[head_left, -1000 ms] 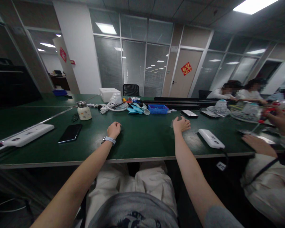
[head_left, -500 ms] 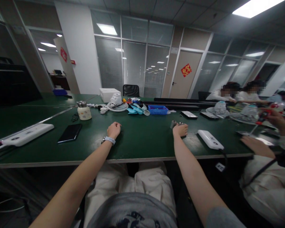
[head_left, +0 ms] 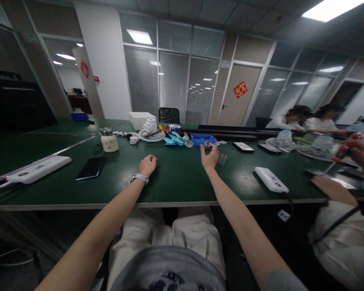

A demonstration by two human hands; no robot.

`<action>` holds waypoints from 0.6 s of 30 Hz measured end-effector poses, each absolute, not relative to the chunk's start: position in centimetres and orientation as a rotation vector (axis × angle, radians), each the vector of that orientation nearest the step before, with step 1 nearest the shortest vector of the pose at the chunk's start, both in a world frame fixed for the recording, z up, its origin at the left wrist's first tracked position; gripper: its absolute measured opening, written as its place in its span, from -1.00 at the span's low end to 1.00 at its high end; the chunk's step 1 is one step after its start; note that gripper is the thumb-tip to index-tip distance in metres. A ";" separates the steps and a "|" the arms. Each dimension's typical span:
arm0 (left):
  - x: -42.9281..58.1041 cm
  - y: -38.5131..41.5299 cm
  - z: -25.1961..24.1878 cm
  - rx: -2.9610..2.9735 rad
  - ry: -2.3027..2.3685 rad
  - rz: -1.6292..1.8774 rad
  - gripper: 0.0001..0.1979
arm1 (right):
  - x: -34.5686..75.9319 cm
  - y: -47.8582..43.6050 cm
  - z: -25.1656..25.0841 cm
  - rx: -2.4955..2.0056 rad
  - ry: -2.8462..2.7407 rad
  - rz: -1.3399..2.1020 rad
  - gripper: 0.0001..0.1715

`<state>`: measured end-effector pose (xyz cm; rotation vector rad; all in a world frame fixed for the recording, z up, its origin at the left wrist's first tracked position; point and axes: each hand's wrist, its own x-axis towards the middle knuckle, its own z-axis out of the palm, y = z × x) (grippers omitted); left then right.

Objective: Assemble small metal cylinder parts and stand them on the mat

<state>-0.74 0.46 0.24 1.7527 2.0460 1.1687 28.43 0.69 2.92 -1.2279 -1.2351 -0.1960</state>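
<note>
My right hand (head_left: 210, 159) is raised a little over the table, its thumb and fingers closed around a small grey metal cylinder (head_left: 207, 146), which looks like a small motor. Another metal cylinder (head_left: 222, 159) of the same sort stands upright on the green tabletop, just right of that hand. Behind the held piece is a blue plastic tray (head_left: 197, 140) with small parts in it. My left hand (head_left: 147, 165), with a watch on the wrist, rests on the table loosely curled, and I see nothing in it.
A black phone (head_left: 91, 168), a cream jar (head_left: 109, 141) and a white power strip (head_left: 39, 169) lie to the left. Fan parts and blue fan blades (head_left: 174, 139) sit at the back. On the right are another white power strip (head_left: 271, 179) and a co-worker's hand holding a screwdriver (head_left: 341, 153).
My right hand has moved left and up from beside the two metal cylinders, carrying one of them off the table. The other stays put. My left hand is almost unchanged.
</note>
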 end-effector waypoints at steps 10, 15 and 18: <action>0.9 -0.6 1.1 2.184 1.461 1.456 -0.61 | 17.0 -1.0 -0.1 -1.056 -1.949 0.328 -0.66; 1.2 -1.3 1.3 2.252 1.460 1.498 -0.69 | 16.8 -1.4 -0.1 -1.145 -1.967 0.287 -0.65; 1.4 -1.5 1.4 2.233 1.481 1.545 -0.72 | 16.9 -1.7 0.2 -1.182 -1.984 0.281 -0.64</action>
